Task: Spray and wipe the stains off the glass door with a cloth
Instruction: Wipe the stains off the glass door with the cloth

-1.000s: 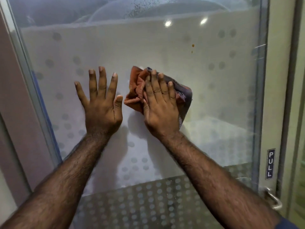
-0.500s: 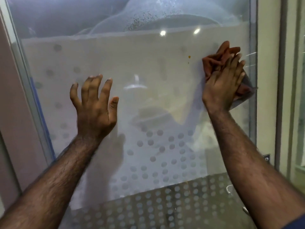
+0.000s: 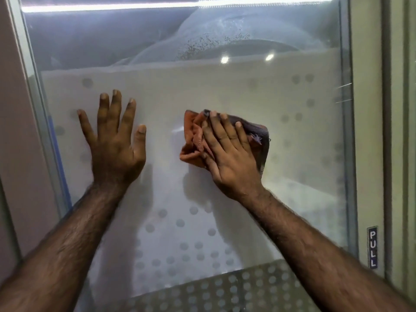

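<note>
The glass door [image 3: 225, 91] fills the view, with a frosted band patterned with grey dots. My right hand [image 3: 227, 154] presses a crumpled orange and dark cloth [image 3: 193, 140] flat against the glass at the middle of the door. My left hand [image 3: 114, 140] rests flat on the glass to the left of it, fingers spread, holding nothing. A patch of fine spray droplets [image 3: 202, 46] speckles the clear glass above the frosted band. No spray bottle is in view.
The door's right edge [image 3: 346, 154] meets a pale frame bearing a small "PULL" label [image 3: 372, 246]. A pinkish wall [image 3: 20, 131] runs along the left edge. Ceiling lights reflect in the upper glass.
My right hand has swept the cloth from the door's upper right back down and left to the middle. My left hand stays flat on the glass. The small orange spot seen earlier no longer shows.
</note>
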Tool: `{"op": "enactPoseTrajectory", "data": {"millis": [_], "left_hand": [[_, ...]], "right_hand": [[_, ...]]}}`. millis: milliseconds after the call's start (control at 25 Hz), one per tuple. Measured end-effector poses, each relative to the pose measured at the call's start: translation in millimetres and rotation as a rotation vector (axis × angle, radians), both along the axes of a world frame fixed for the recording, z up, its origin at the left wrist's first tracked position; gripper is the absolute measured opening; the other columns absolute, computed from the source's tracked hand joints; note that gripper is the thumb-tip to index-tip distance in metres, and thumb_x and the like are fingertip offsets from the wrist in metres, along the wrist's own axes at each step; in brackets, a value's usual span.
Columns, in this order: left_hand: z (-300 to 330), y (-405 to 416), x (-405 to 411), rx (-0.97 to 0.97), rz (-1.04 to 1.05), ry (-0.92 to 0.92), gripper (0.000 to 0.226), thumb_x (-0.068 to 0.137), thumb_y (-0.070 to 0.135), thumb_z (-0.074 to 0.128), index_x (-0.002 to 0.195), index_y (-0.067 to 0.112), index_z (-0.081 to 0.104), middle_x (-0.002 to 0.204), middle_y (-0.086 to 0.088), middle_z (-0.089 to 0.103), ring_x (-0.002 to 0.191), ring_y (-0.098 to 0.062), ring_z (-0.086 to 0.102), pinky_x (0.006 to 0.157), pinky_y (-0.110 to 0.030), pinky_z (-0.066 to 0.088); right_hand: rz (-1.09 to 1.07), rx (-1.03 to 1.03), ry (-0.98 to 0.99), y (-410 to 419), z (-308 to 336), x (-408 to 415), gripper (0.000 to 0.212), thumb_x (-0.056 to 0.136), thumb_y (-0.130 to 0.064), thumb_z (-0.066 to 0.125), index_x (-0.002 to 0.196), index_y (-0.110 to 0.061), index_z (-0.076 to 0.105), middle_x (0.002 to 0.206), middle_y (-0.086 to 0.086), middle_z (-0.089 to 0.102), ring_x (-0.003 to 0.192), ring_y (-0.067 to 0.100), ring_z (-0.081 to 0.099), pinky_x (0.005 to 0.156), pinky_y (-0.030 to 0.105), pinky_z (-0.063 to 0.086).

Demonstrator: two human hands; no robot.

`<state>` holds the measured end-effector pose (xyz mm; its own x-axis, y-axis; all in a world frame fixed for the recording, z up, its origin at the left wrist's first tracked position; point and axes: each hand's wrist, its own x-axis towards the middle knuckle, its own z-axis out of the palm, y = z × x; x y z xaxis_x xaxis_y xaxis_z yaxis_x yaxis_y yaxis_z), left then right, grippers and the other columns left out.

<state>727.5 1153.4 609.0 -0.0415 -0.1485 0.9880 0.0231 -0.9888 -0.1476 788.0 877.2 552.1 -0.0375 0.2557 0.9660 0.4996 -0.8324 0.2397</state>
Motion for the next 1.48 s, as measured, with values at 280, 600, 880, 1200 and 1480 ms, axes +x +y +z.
{"op": "enactPoseTrajectory", "data": {"millis": [280,600,880,1200,1480], "left_hand": [[-1,3,5,0.021,0.011,-0.009,0.060,0.117,0.046,0.031,0.170,0.018,0.034,0.182,-0.007,0.019,0.170,-0.027,0.009,0.132,-0.071,0.005],[0,0,5,-0.001,0.031,0.022,0.063,0.117,0.050,0.027,0.173,0.021,0.026,0.183,-0.007,0.014,0.171,-0.029,0.007,0.133,-0.070,0.004],[0,2,4,-0.036,0.018,0.008,0.068,0.115,0.054,0.021,0.173,0.018,0.024,0.183,-0.009,0.014,0.170,-0.031,0.006,0.133,-0.071,0.002],[0,4,1,-0.088,0.037,0.028,0.077,0.114,0.059,0.022,0.173,0.010,0.017,0.182,-0.016,0.010,0.170,-0.034,0.005,0.132,-0.071,0.001],[1,-1,-1,-0.102,0.050,0.050,0.078,0.114,0.059,0.024,0.173,0.009,0.014,0.182,-0.018,0.008,0.170,-0.037,0.005,0.132,-0.070,0.000]], "right_hand": [[0.094,0.557,0.202,-96,42,24,0.071,0.104,-0.013,0.045,0.170,0.001,0.024,0.179,0.023,0.023,0.168,0.045,0.015,0.138,0.058,0.008],[0.008,0.634,0.218,-75,156,16,0.062,0.117,-0.038,0.024,0.175,-0.015,0.020,0.184,0.008,0.017,0.171,0.032,0.008,0.139,0.050,0.004],[-0.010,0.053,0.070,73,148,-42,0.066,0.114,-0.044,0.028,0.174,-0.019,0.026,0.183,0.007,0.020,0.171,0.030,0.014,0.138,0.048,0.007],[0.010,0.159,0.033,-8,136,-5,0.058,0.115,-0.033,0.034,0.170,-0.014,0.037,0.178,0.012,0.033,0.167,0.040,0.024,0.137,0.050,0.016],[0.058,0.841,0.288,-122,57,28,0.065,0.115,-0.036,0.029,0.174,-0.008,0.023,0.181,0.015,0.025,0.170,0.035,0.015,0.137,0.056,0.010]]}}
